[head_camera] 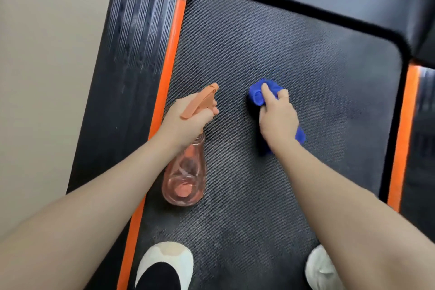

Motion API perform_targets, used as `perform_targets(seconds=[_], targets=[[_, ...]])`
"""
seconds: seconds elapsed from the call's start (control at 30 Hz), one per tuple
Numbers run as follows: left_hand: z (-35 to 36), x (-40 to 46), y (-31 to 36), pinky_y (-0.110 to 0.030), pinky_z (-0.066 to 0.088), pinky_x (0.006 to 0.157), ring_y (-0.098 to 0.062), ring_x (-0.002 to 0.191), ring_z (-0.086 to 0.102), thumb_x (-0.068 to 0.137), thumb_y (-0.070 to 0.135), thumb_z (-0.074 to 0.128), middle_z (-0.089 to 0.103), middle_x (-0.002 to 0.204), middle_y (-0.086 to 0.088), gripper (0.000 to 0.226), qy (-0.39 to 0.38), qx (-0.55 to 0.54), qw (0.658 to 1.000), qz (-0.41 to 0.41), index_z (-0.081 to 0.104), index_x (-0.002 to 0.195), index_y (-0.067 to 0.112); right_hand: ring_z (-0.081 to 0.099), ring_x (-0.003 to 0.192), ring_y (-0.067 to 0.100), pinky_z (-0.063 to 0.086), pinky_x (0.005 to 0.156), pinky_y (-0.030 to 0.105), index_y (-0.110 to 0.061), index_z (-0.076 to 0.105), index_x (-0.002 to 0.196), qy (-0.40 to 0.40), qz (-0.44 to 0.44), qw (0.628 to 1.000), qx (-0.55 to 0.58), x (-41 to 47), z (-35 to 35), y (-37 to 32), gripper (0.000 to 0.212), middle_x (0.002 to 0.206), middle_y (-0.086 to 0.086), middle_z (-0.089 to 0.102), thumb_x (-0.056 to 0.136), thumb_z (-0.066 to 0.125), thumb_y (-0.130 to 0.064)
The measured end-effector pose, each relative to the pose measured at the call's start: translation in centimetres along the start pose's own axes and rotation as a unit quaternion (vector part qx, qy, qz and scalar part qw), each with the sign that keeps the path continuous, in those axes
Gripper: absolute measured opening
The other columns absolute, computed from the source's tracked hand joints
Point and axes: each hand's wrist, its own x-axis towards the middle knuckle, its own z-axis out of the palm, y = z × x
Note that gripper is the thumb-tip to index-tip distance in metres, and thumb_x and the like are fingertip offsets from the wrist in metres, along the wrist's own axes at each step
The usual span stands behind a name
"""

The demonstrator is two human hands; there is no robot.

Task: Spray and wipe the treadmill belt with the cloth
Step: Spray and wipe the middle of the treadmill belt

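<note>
While the left hand [188, 117] is curling round the neck of the bottle [184, 179], a finger on the trigger, the right hand [277, 120] is gripping the cloth [259, 94], bunched under its palm and pressing on the belt [259, 37].

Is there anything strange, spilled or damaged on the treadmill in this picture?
Nothing looks damaged or spilled. The treadmill belt only shows uneven pale smears. The left hand holds the spray bottle, and the right hand grips the blue cloth.
</note>
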Motion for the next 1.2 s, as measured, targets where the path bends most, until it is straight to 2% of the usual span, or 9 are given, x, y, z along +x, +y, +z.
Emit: perform_targets(seconds=[0.17,0.27,0.37,0.47,0.6,0.7,0.9,1.1,1.2], targets=[[1.3,0.5,0.6,-0.035,0.047,0.078,-0.022,0.087,0.065,0.051,0.039,0.055,0.071,0.094,-0.015,0.032,-0.030,0.047,0.998,0.008,0.064,0.081,0.030,0.053,0.101,0.033,0.045,0.070,0.041,-0.033,0.031,0.144,-0.053,-0.240,0.967,-0.065,-2.6,0.9,-0.5,0.049,0.128,0.012,0.042,0.097,0.041,-0.027],[1.8,0.1,0.6,-0.039,0.051,0.082,-0.025,0.088,0.067,0.052,0.043,0.053,0.071,0.096,-0.015,0.034,-0.063,0.079,0.995,0.018,0.064,0.082,0.030,0.054,0.102,0.036,0.045,0.077,0.042,-0.033,0.035,0.142,0.021,-0.026,0.999,-0.037,0.0,-0.2,4.1,0.049,0.132,0.014,0.039,0.095,0.041,-0.022],[2.2,-0.3,0.7,-0.045,0.049,0.093,-0.026,0.094,0.067,0.052,0.047,0.048,0.072,0.093,-0.010,0.040,-0.082,0.117,0.989,0.035,0.065,0.080,0.024,0.055,0.100,0.039,0.042,0.082,0.041,-0.032,0.036,0.142,0.025,0.172,0.985,0.016,-0.1,-0.7,6.5,0.052,0.138,0.014,0.034,0.093,0.041,-0.016],[3.0,-0.5,0.9,-0.039,0.051,0.089,-0.023,0.090,0.067,0.054,0.049,0.046,0.072,0.091,-0.006,0.039,-0.108,0.163,0.980,0.039,0.063,0.079,0.024,0.054,0.106,0.039,0.041,0.087,0.040,-0.029,0.036,0.142,-0.037,0.098,0.994,0.002,-1.5,-0.8,5.7,0.049,0.139,0.013,0.036,0.095,0.041,-0.019],[5.7,-1.0,1.0,-0.032,0.048,0.078,-0.021,0.080,0.059,0.068,0.039,0.050,0.066,0.085,-0.001,0.036,-0.130,0.263,0.955,0.047,0.065,0.090,0.015,0.055,0.111,0.026,0.040,0.090,0.030,-0.026,0.062,0.121,-0.147,0.003,0.985,0.092,-2.0,-4.0,7.9,0.035,0.118,0.004,0.063,0.089,0.052,-0.017],[7.6,-1.5,0.5,-0.030,0.045,0.078,-0.023,0.085,0.056,0.083,0.033,0.058,0.063,0.090,-0.002,0.019,-0.151,0.345,0.925,0.045,0.060,0.092,0.017,0.056,0.094,0.023,0.035,0.072,0.024,-0.016,0.067,0.101,-0.121,0.057,0.985,0.108,-2.9,-6.9,11.1,0.021,0.095,0.005,0.065,0.087,0.051,-0.014],[12.0,-1.4,0.4,-0.031,0.045,0.077,-0.027,0.087,0.058,0.087,0.030,0.054,0.058,0.083,-0.004,0.023,-0.123,0.396,0.910,-0.006,0.049,0.069,0.017,0.057,0.098,0.028,0.039,0.080,0.032,-0.014,0.066,0.101,-0.077,0.079,0.988,0.107,-4.6,-7.5,19.5,0.020,0.099,0.009,0.066,0.087,0.052,-0.015],[19.5,-2.8,0.2,-0.028,0.045,0.076,-0.024,0.084,0.059,0.083,0.039,0.060,0.060,0.084,-0.003,0.033,-0.194,0.387,0.901,-0.014,0.065,0.095,0.009,0.056,0.091,0.031,0.037,0.072,0.032,-0.025,0.051,0.074,-0.026,0.111,0.984,0.135,-5.0,-6.2,26.5,0.014,0.083,0.003,0.058,0.085,0.050,-0.017],[23.0,-2.8,1.2,-0.027,0.036,0.060,-0.020,0.074,0.050,0.088,0.032,0.059,0.051,0.069,0.002,0.026,-0.202,0.397,0.895,0.003,0.051,0.070,0.016,0.056,0.098,0.036,0.042,0.077,0.036,-0.023,0.063,0.097,0.013,0.103,0.984,0.145,-4.0,-6.0,28.4,0.019,0.097,0.014,0.063,0.086,0.047,-0.018]])
